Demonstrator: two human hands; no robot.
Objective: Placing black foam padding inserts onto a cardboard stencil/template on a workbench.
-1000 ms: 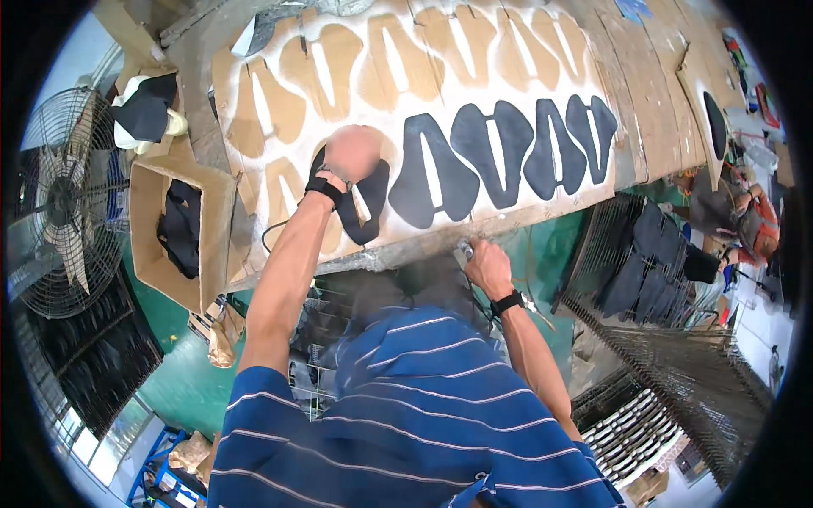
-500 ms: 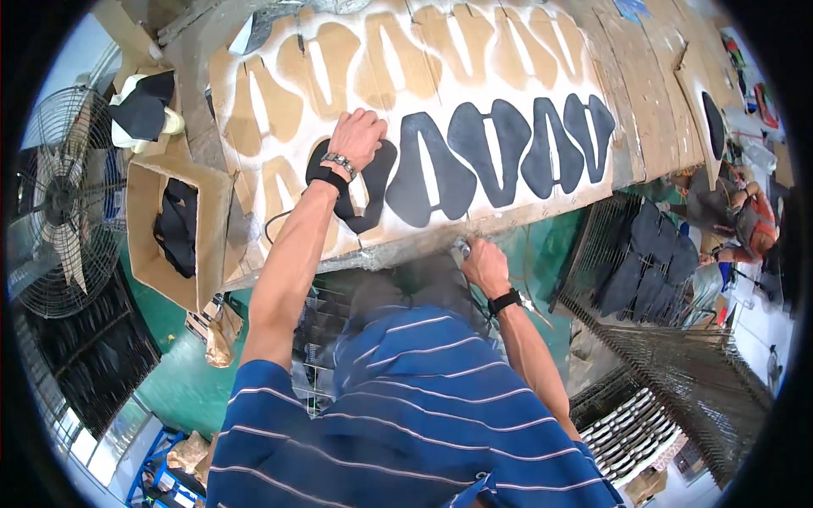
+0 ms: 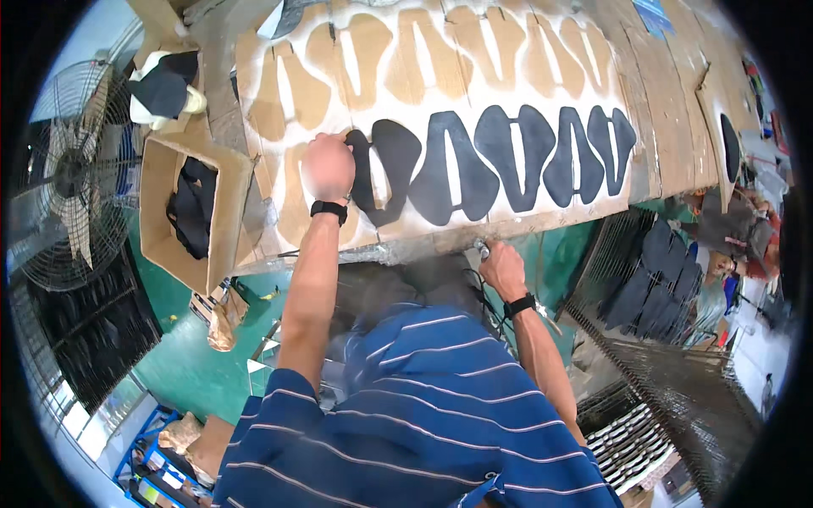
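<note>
A row of flat black cut-out pieces, each with a long slot, lies on a cardboard sheet (image 3: pixel 279 127) marked with white overspray. My left hand (image 3: pixel 329 168) is at the left edge of the leftmost black piece (image 3: pixel 398 165); the hand is blurred, so its fingers cannot be made out. To the right of that piece lie another black piece (image 3: pixel 440 165) and several more. Below the table's near edge, my right hand (image 3: pixel 505 273) is closed around a silvery metal tool (image 3: pixel 483 248), mostly hidden by the fingers.
An open cardboard box (image 3: pixel 229 216) with black pieces inside stands at the table's left end. Beyond it are a wire-caged fan (image 3: pixel 72 169) and a pale object draped in black (image 3: pixel 165 89). Wire racks (image 3: pixel 652 275) with dark pieces stand at right, near another person's red clothing.
My left hand has moved from on top of the leftmost black piece to its left side, uncovering more of it. My right hand keeps its hold on the metal tool. The view has shifted slightly.
</note>
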